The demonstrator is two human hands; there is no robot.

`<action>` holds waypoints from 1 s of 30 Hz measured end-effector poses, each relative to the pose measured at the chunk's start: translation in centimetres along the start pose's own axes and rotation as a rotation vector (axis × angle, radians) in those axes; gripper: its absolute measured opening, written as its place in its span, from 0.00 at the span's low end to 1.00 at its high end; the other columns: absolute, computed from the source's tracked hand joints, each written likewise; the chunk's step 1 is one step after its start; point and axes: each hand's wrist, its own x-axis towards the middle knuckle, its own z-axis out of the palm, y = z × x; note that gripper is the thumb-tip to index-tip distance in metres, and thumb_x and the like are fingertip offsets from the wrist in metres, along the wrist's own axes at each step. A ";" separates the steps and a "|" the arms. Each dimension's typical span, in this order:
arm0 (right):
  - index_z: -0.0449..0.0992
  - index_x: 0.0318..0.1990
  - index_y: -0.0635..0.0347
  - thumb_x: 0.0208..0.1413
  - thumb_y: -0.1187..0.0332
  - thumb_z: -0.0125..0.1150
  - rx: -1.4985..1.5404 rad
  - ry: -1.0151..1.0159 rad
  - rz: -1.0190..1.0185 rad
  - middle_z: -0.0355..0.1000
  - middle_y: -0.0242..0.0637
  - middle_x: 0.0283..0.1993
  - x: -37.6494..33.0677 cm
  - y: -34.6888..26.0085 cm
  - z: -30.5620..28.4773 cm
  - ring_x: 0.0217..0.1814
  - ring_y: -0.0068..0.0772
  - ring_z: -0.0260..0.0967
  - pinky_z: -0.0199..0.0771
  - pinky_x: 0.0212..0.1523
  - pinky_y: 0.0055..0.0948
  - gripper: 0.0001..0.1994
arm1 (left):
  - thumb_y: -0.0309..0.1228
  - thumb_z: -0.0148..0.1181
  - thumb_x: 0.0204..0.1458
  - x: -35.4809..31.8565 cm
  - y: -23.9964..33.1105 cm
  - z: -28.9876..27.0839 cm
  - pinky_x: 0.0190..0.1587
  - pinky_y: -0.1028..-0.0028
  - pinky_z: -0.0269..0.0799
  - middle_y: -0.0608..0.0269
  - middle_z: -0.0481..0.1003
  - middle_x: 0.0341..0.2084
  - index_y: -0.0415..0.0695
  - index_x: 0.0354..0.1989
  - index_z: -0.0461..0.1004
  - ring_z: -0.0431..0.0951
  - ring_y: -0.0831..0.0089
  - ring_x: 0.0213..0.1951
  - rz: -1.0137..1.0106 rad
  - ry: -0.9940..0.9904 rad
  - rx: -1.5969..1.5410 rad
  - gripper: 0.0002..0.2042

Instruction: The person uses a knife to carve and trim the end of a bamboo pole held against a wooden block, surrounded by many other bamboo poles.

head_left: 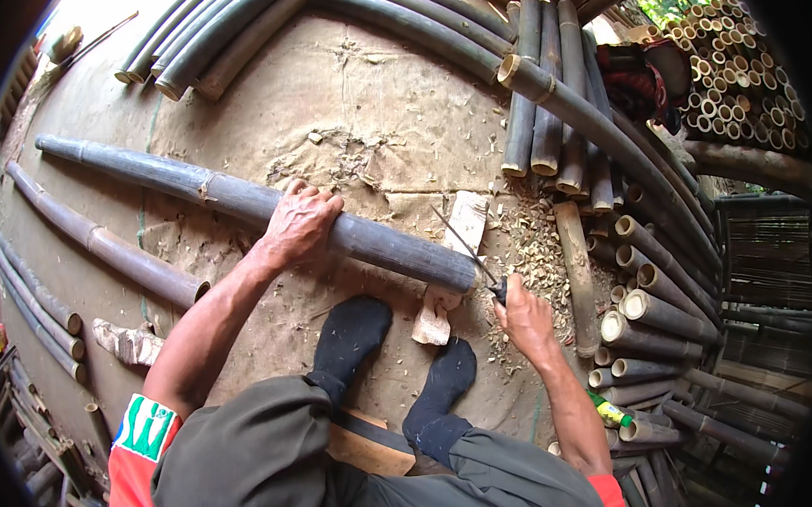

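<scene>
A long dark bamboo pole (238, 196) lies slantwise in front of me, its right end resting across a pale wooden block (431, 322). My left hand (302, 224) is wrapped over the pole near its middle. In my right hand (525, 319), a thin-bladed knife (460, 240) is gripped by its black handle, just beside the pole's right end. The narrow blade points up and to the left, crossing in front of the far part of the block. Whether the blade touches the pole's rim, I cannot tell.
Wood chips (543, 246) are scattered on the brown ground sheet (260, 105). Stacked bamboo poles (657, 318) crowd the right, and more poles (220, 34) lie at the far side. Another pole (102, 237) lies left. My feet in dark socks (351, 339) are near the block. A green-capped bottle (609, 410) lies right.
</scene>
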 end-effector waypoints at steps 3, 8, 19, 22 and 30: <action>0.70 0.52 0.65 0.67 0.66 0.74 -0.064 0.060 -0.182 0.82 0.54 0.34 -0.2 -5.3 -5.5 0.30 0.57 0.83 0.82 0.30 0.48 0.18 | 0.36 0.70 0.45 -1.0 -0.2 -0.5 0.63 0.54 0.68 0.55 0.78 0.37 0.45 0.39 0.77 0.81 0.54 0.47 -0.038 -0.038 -0.017 0.15; 0.71 0.52 0.65 0.68 0.65 0.74 0.256 0.419 -0.472 0.79 0.49 0.31 -1.3 -9.4 -9.3 0.28 0.54 0.82 0.82 0.29 0.47 0.18 | 0.38 0.73 0.43 -1.1 -0.2 -0.7 0.64 0.54 0.68 0.56 0.78 0.38 0.45 0.40 0.77 0.81 0.54 0.49 -0.054 -0.048 0.011 0.17; 0.72 0.49 0.63 0.70 0.61 0.72 0.214 0.266 -0.326 0.78 0.48 0.30 -1.0 -8.9 -8.9 0.27 0.54 0.82 0.79 0.28 0.47 0.17 | 0.36 0.66 0.52 -1.9 1.0 0.0 0.64 0.55 0.70 0.57 0.79 0.40 0.44 0.46 0.77 0.82 0.58 0.50 -0.013 0.124 0.089 0.15; 0.72 0.46 0.64 0.71 0.62 0.71 0.198 0.429 -0.450 0.77 0.45 0.29 -1.1 -6.7 -5.8 0.25 0.43 0.81 0.80 0.25 0.44 0.15 | 0.37 0.67 0.50 -2.1 0.7 0.7 0.64 0.55 0.71 0.56 0.79 0.40 0.43 0.47 0.77 0.82 0.58 0.50 0.003 0.187 0.131 0.17; 0.69 0.52 0.69 0.69 0.64 0.73 0.085 0.125 -0.159 0.80 0.57 0.31 -0.7 -7.6 -6.9 0.27 0.56 0.83 0.85 0.29 0.47 0.19 | 0.35 0.66 0.49 -1.6 -0.1 0.6 0.60 0.54 0.72 0.56 0.79 0.38 0.43 0.43 0.76 0.82 0.57 0.48 -0.001 0.213 0.121 0.15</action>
